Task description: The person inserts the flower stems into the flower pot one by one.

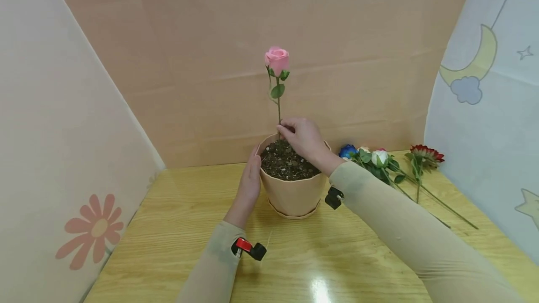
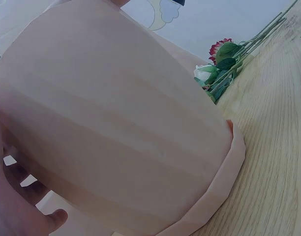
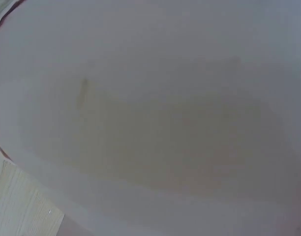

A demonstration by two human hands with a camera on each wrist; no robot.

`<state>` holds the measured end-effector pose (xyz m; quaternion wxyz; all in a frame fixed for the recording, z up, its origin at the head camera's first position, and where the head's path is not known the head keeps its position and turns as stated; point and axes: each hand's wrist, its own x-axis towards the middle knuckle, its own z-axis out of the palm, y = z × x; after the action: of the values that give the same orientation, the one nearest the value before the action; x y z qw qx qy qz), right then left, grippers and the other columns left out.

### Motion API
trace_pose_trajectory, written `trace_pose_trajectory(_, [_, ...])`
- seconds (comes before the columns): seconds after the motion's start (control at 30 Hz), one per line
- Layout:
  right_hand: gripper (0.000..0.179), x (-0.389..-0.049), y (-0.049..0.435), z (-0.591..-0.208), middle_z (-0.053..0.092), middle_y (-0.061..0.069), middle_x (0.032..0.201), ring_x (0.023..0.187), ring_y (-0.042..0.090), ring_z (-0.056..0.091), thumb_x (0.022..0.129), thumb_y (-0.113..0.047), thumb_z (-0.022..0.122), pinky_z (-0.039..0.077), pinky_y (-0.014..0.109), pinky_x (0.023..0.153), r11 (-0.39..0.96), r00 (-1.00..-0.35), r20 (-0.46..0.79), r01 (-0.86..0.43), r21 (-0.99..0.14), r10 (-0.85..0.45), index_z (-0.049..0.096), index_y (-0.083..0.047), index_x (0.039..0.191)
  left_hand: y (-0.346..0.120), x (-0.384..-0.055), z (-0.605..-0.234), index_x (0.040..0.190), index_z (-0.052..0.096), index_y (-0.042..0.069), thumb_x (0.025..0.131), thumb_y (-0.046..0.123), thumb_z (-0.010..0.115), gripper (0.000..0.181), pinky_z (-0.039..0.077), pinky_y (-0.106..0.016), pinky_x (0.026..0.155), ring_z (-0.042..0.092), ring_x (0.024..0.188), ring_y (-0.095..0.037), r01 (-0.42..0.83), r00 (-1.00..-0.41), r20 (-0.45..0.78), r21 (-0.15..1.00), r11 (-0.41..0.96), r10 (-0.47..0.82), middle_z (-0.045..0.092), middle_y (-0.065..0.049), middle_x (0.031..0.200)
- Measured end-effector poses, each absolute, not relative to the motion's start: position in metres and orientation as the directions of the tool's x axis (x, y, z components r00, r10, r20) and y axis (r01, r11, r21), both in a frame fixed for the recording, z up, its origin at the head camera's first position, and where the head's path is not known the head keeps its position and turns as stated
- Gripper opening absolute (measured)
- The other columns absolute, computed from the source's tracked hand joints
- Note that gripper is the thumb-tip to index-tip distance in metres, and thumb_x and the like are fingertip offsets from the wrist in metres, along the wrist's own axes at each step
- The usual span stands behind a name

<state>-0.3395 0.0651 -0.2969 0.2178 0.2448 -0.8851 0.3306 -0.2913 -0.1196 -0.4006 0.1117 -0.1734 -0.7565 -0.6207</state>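
A pink rose (image 1: 277, 61) on a long green stem stands upright at the back of a peach flowerpot (image 1: 293, 195) filled with dark soil (image 1: 286, 162). My right hand (image 1: 306, 140) pinches the lower stem between thumb and fingertips, just above the soil. Against the pot's left side rests my left hand (image 1: 250, 179), its fingers extended along the wall near the rim. The left wrist view shows the pot's side close up, with the fingers (image 2: 22, 206) at its edge. In the right wrist view the pale pot wall (image 3: 140, 137) fills nearly everything, blurred.
Right of the pot, several cut flowers lie on the wooden table (image 1: 189, 228): a blue rose (image 1: 347, 151), a white rose (image 1: 379, 158) and a dark red flower (image 1: 426, 153), their stems pointing forward. A scalloped saucer (image 1: 294, 217) sits under the pot. Fabric walls (image 1: 210, 83) enclose the back and sides.
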Motion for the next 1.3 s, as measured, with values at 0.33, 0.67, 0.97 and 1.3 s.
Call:
trace_pose_trajectory(0.33, [0.032, -0.3398, 0.0591, -0.3006, 0.072, 0.006, 0.077, 0.066, 0.016, 0.056, 0.104, -0.024, 0.06, 0.047, 0.034, 0.066, 0.632, -0.773, 0.553, -0.603, -0.488, -0.311, 0.07, -0.008, 0.078, -0.1207, -0.2869, -0.3945, 0.163, 0.018, 0.019, 0.113, 0.038, 0.021, 0.053, 0.012, -0.043, 0.122, 0.013, 0.151, -0.017, 0.37, -0.927, 0.352, 0.912, 0.174, 0.125, 0.018, 0.0, 0.167])
trace_pose_trajectory(0.67, [0.03, -0.3384, 0.0604, -0.3015, 0.069, 0.005, 0.077, 0.071, 0.017, 0.058, 0.103, -0.029, 0.062, 0.047, 0.037, 0.075, 0.646, -0.796, 0.536, -0.57, -0.508, -0.281, 0.072, -0.008, 0.083, -0.1177, -0.2877, -0.401, 0.163, 0.02, 0.023, 0.111, 0.048, 0.022, 0.058, 0.014, -0.045, 0.122, 0.015, 0.151, -0.016, 0.365, -0.93, 0.35, 0.914, 0.176, 0.112, 0.02, 0.001, 0.167])
trace_pose_trajectory(0.97, [0.024, -0.3383, 0.0598, -0.3033, 0.072, 0.0, 0.082, 0.077, 0.015, 0.063, 0.102, -0.032, 0.062, 0.051, 0.039, 0.082, 0.641, -0.818, 0.512, -0.544, -0.542, -0.262, 0.075, -0.012, 0.1, -0.1192, -0.2884, -0.4021, 0.163, 0.02, 0.022, 0.111, 0.046, 0.022, 0.057, 0.013, -0.045, 0.122, 0.014, 0.151, -0.016, 0.375, -0.926, 0.361, 0.909, 0.183, 0.108, 0.02, 0.001, 0.166])
trace_pose_trajectory(1.3, [0.029, -0.3378, 0.0611, -0.3034, 0.073, -0.005, 0.085, 0.081, 0.011, 0.066, 0.101, -0.039, 0.063, 0.053, 0.039, 0.086, 0.629, -0.827, 0.511, -0.53, -0.569, -0.235, 0.075, -0.016, 0.113, -0.1187, -0.2907, -0.4027, 0.163, 0.019, 0.024, 0.113, 0.04, 0.022, 0.053, 0.014, -0.044, 0.122, 0.015, 0.151, -0.015, 0.372, -0.927, 0.358, 0.913, 0.168, 0.109, 0.02, 0.003, 0.166])
